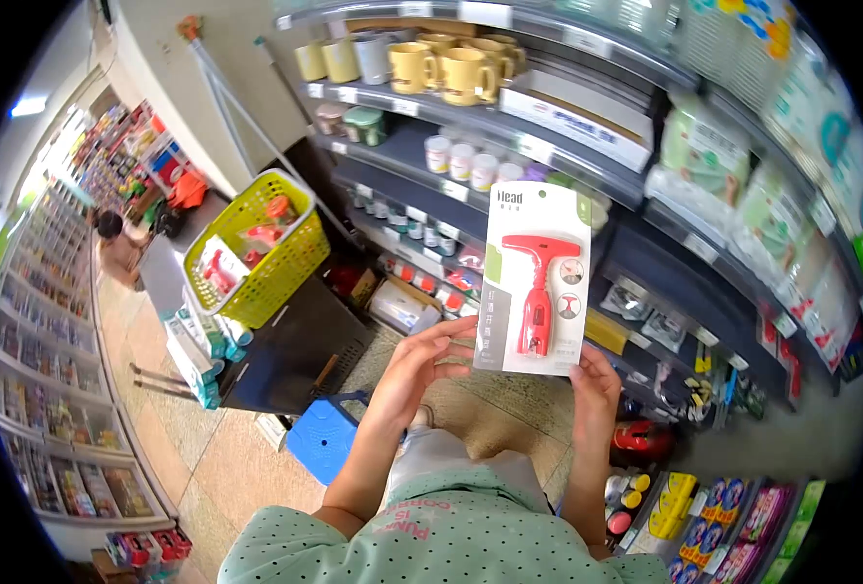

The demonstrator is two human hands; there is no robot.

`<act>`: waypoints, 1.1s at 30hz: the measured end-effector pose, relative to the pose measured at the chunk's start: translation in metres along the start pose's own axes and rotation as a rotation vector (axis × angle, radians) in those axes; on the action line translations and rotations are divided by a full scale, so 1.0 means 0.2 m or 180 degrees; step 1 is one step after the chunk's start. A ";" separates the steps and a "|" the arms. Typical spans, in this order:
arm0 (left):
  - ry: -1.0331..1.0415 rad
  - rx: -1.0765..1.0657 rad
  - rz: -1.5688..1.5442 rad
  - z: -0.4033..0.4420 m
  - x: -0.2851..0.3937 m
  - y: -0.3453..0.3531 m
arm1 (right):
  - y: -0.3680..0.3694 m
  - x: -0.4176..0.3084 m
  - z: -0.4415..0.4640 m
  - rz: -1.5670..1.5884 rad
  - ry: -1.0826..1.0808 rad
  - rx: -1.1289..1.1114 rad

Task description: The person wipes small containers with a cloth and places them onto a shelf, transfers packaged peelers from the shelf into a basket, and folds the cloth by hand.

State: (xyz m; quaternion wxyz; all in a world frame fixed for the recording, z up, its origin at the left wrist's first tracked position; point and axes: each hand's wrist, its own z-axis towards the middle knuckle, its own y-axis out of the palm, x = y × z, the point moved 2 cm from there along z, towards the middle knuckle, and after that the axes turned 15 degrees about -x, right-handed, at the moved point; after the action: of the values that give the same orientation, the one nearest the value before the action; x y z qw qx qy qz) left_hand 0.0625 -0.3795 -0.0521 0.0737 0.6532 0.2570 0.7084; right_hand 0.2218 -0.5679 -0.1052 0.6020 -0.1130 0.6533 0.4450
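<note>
A packaged red corkscrew [539, 292] is held upright in front of me on a white blister card with its printed front facing me. Its T-shaped handle points up. My right hand [597, 389] pinches the card's lower right corner, the thumb in front. At the lower left edge, the fingers of my left hand [417, 370] meet the card; their tips seem to pass behind it.
Shelves ahead hold yellow mugs [413, 68], white cups [484, 171] and bagged goods [704, 146]. A yellow-green basket [266, 302] with red items stands on a dark counter at left. Below it is a blue stool [323, 440]. Another person [118, 251] is far left.
</note>
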 end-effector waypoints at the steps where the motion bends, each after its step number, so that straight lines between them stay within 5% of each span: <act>1: 0.0010 0.0137 0.0003 -0.03 0.03 -0.07 | 0.07 0.04 0.05 0.0034 0.0042 -0.0072; 21: 0.0658 0.1978 0.0239 -0.61 0.43 -1.24 | 1.39 0.86 0.74 -0.0231 0.0804 -0.1621; 33: 0.1028 0.2899 -0.0104 -0.86 0.42 -1.60 | 1.89 1.30 0.92 -0.0248 0.1252 -0.2413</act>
State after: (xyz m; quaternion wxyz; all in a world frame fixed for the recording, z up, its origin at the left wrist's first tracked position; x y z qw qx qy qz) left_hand -0.1890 -0.1139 -0.1280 -0.2495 0.4966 0.5593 0.6150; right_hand 0.0243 -0.1166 -0.1462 0.3982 -0.4335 0.5411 0.6006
